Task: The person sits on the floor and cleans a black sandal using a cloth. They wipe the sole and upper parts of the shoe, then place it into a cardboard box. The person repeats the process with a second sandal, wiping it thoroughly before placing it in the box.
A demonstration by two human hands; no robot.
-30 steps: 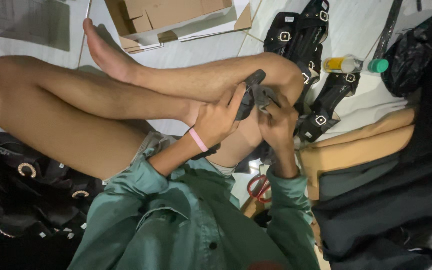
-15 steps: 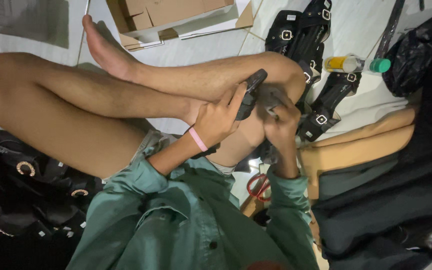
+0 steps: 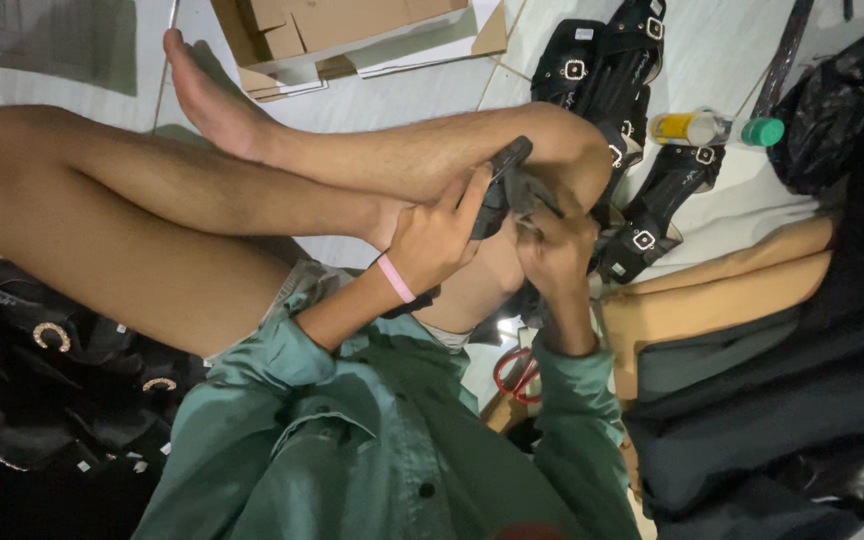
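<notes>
head view: the person sits on the floor with bare legs crossed, and both hands meet over the raised knee. the left hand (image 3: 439, 238), with a pink band (image 3: 396, 279) on its wrist, is closed around a black sandal (image 3: 501, 187), fingers wrapped over its edge so the piece stands tilted against the knee. the right hand (image 3: 555, 247) is clenched on the lower strap part of the same sandal, fingertips pinching it just beside the left hand. both arms wear green sleeves (image 3: 332, 420).

beyond the knee, 2 more black sandals with square buckles (image 3: 607, 70) lie on the pale floor, and another (image 3: 664, 205) sits near the right hand. a yellow bottle with a green cap (image 3: 712, 128) lies on its side close to them. an opened cardboard box (image 3: 342, 30) sits past the foot. a heap of black sandals with gold rings (image 3: 52, 350) lies under the left thigh side. red-handled scissors (image 3: 520, 372) rest on the floor below the right forearm.
</notes>
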